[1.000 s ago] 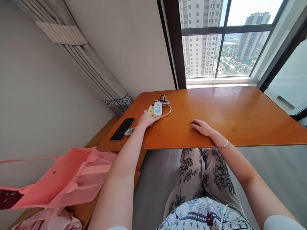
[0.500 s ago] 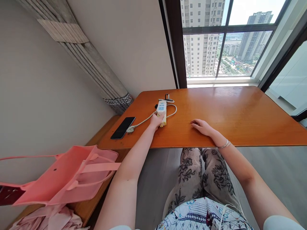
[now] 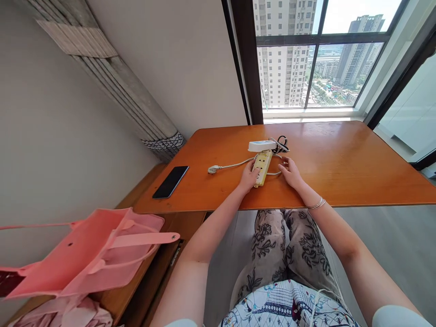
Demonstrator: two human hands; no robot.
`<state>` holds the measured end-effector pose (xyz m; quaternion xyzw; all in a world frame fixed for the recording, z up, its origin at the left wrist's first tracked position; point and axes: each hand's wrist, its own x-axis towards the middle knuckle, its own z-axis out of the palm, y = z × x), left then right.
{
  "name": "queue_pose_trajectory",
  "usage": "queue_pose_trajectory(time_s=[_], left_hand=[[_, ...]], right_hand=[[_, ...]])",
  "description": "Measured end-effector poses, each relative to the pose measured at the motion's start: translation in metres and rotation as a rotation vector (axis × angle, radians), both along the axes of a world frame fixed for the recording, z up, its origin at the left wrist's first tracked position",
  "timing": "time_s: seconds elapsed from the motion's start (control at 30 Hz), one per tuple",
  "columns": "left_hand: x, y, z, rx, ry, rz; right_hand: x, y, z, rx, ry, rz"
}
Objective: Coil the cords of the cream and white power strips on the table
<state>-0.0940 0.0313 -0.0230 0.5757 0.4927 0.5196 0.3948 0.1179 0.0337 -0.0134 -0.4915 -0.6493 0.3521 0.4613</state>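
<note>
On the wooden table, my left hand grips the near end of a yellowed power strip, thumb on its socket face. Behind it lies a white power strip, turned sideways and touching or very near its far end. A bundle of black and white cords sits at the right of the white strip. My right hand is beside the yellowed strip, fingers apart and slightly curled near a loop of white cord. A white plug on its cord lies to the left.
A black smartphone lies at the left of the wooden table. Below it, a pink bag and pink cloth rest on a wooden bench. A window is beyond the table, a curtain at the left.
My left hand has moved right with the power strips and cord. The white strip, previously over the yellowed one, has swung sideways behind it. My right hand has come in closer.
</note>
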Motion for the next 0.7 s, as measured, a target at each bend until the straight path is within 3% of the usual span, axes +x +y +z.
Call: queue_pose_trajectory(time_s=[0.17,0.33,0.4,0.5,0.6,0.7], left_hand=[[0.026,0.002,-0.001,0.080,-0.024,-0.069],[0.030,-0.006,-0.002,0.128,-0.033,-0.117],[0.026,-0.009,-0.002,0.118,-0.029,-0.136],[0.020,-0.012,-0.002,0.084,-0.029,-0.147],[0.016,-0.011,-0.001,0.068,-0.033,-0.130],[0.015,-0.012,0.002,0.073,-0.010,-0.084]], right_hand=[[0.007,0.003,0.002,0.077,0.098,-0.260],[0.013,0.013,0.009,0.111,0.124,-0.530],[0.017,0.021,0.012,0.127,0.146,-0.529],[0.028,0.032,0.020,0.220,0.119,-0.378],[0.043,0.038,0.025,0.315,-0.012,-0.226],[0.054,0.038,0.026,0.369,-0.151,-0.201]])
